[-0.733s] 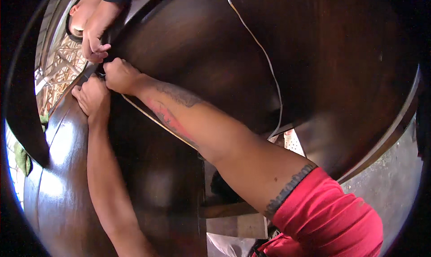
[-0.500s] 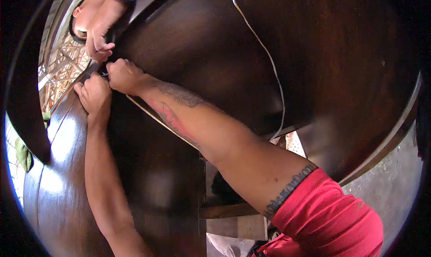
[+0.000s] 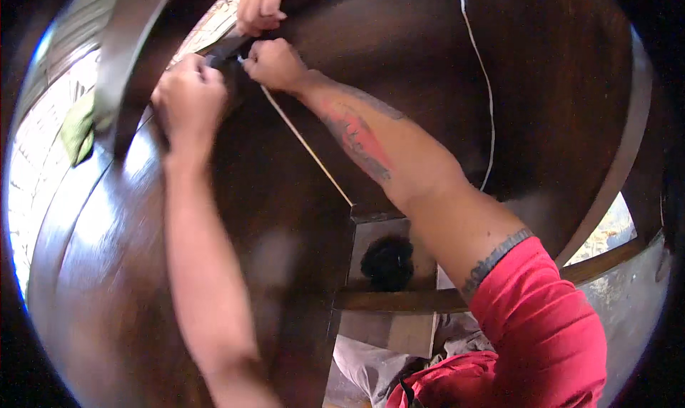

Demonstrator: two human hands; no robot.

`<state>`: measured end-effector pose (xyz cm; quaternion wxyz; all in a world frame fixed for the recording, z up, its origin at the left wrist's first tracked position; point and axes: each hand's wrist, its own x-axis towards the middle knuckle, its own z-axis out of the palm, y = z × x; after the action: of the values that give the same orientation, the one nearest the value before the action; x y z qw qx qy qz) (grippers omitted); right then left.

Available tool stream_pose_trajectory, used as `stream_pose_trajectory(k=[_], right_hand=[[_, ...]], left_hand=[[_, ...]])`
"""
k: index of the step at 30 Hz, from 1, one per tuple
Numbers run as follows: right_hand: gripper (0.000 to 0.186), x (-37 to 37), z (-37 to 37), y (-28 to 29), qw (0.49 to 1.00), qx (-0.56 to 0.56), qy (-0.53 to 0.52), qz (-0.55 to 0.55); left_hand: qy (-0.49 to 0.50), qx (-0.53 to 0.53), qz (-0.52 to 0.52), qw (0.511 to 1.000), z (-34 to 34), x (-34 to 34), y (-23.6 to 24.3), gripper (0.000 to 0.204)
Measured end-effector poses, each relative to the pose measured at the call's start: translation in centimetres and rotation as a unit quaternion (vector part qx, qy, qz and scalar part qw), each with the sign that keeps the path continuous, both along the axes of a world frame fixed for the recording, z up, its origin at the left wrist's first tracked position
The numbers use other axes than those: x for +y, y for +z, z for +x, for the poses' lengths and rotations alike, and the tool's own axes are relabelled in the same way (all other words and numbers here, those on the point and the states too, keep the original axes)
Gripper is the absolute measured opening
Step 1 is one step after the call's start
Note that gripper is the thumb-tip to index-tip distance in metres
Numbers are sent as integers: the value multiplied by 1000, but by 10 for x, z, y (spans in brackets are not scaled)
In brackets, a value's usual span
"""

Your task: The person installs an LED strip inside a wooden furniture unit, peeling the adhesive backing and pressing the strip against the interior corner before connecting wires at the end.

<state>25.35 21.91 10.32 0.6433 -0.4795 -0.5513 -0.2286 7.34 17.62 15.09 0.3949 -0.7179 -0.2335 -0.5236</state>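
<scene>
One red sleeve (image 3: pixel 546 315), soft and creased, nearest at lower right. Beyond, dark brown wooden panels (image 3: pixel 399 65), broad, smooth and glossy, with white glare at left; along them, a thin, straight, pale strip (image 3: pixel 307 144), cord or edge, hard to tell which. At upper left, by the panels' rim, a small dark piece (image 3: pixel 227 46), partly hidden, between the hands. Left hand (image 3: pixel 189 98): blurred, fingers curled beside it, grip impossible to make out. Right hand (image 3: pixel 275 64): bunched narrow at a whitish bit (image 3: pixel 241 60), hold unclear. Just past, a co-worker's bent hand (image 3: pixel 260 10); at far left, a crumpled green cloth (image 3: pixel 78 126).
</scene>
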Motion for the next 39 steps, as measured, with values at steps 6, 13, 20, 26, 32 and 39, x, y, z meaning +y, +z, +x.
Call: stream_pose_trajectory(k=[6,13,20,26,32,39], right_hand=[[31,-11,0,22,994,59,-48,-73],[27,-16,-26,24,985,96,-118,-79],[21,-9,-24,27,979,163,-13,-118],[20,-12,-20,39,964,231,46,-124],[20,-18,-12,31,976,188,85,-69],[29,-24,-20,-109,997,-39,-49,-33]], left_hand=[[-134,-12,-106,985,1,-36,-141,6],[-124,-1,-103,987,1,-27,-166,9],[-129,-26,-117,984,1,-16,-172,9],[-145,-28,-110,983,4,-17,-168,5],[-139,-3,-126,982,6,-17,-169,8],[-135,66,-359,921,2,-24,-174,10]])
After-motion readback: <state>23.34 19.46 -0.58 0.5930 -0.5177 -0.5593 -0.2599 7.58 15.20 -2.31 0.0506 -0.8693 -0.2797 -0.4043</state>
